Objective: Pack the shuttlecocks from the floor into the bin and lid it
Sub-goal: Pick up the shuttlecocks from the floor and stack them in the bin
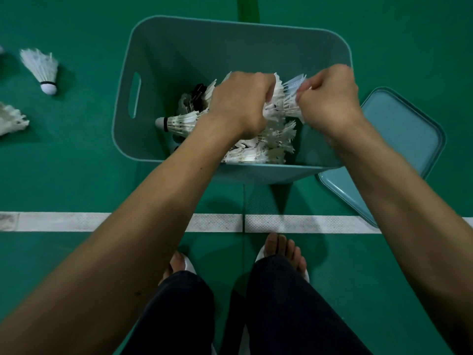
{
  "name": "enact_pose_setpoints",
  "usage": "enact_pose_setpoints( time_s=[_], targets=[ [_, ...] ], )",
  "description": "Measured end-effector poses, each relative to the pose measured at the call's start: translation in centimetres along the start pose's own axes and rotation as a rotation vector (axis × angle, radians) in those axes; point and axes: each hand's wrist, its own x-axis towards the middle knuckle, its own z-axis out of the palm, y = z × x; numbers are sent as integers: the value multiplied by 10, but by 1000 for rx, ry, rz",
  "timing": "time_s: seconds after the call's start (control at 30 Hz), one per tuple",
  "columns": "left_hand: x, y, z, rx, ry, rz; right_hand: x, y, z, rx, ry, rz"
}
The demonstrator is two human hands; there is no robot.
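Two hands: I see the left hand (238, 103) and right hand (330, 98) each clutching shuttlecocks (281, 98) above the bin (230, 39).
Lid (399, 129): on the floor (76, 175) just beside the bin.

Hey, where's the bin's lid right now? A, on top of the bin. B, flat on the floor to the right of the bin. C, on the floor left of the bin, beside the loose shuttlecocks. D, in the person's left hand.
B: the lid lies flat on the green floor just right of the open bin, partly hidden by the bin's near corner.
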Motion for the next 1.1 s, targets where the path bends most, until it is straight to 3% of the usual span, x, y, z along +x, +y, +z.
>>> enact_pose_setpoints(
  time_s=[0.23, 0.4, 0.67, 0.93, 1.1],
  targets=[
    [-5, -2, -2, -34, -3, 2, 3, -5, 0, -168, -194, 82],
    [-9, -2, -3, -40, 10, 5, -3, -3, 11, -365, -89, 6],
    [-2, -2, 1, 42, -59, 61, 1, -2, -2, -40, -166, 106],
    [4, 0, 7, 63, -19, 29, -24, -5, -4, -391, -57, -42],
    [4, -2, 7, 63, -23, 36, -16, -1, -1, -259, -177, 25]
  ],
)
